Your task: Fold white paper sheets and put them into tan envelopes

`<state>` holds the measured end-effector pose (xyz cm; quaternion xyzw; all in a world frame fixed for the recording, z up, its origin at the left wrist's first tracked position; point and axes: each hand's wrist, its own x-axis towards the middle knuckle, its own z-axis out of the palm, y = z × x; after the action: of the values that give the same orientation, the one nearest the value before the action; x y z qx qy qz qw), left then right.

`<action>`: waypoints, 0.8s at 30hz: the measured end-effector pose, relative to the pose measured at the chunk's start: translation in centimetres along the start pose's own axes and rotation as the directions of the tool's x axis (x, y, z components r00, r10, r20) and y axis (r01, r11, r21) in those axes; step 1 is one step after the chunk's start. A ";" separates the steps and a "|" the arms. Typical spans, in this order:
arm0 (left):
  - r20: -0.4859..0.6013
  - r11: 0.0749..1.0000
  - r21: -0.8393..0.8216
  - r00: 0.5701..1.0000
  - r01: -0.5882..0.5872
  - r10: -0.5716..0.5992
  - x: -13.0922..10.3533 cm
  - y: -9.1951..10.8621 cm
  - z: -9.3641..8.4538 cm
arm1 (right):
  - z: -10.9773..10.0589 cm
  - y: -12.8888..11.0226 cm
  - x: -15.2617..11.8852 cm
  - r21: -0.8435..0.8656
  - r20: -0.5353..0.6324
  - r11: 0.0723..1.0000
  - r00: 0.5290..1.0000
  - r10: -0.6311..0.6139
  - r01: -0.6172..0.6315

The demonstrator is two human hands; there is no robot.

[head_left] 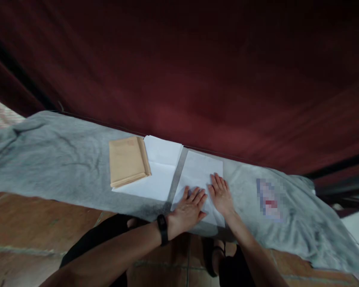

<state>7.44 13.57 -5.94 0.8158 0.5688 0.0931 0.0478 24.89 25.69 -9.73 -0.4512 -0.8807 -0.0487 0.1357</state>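
A white sheet of paper (202, 165) lies flat on the grey cloth in front of me. My left hand (189, 208) rests on its lower left part with the fingers spread, a dark band around the wrist. On the sheet's right side my right hand (220, 194) lies flat, fingers stretched out. Neither hand grasps anything. To the left, apart from this sheet, more white paper (161, 181) shows a crease across it. A stack of brown envelopes (128, 161) partly covers that paper.
The grey cloth (62, 163) covers a long narrow surface. Behind it rises a dark red curtain-like backdrop (182, 87). A blurred, pixelated item (269, 199) lies on the cloth at the right. Brown floor tiles (48, 227) and my legs are below.
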 end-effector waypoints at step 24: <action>-0.040 0.968 0.091 0.972 0.232 -0.230 2.6 -3.4 0.2 | -2.1 -3.4 -2.7 0.134 0.007 0.990 0.999 -0.046 0.045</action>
<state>5.16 17.18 -6.48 0.7439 0.6644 0.0716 0.0115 24.09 21.15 -8.38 -0.4212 -0.8927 0.0097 0.1599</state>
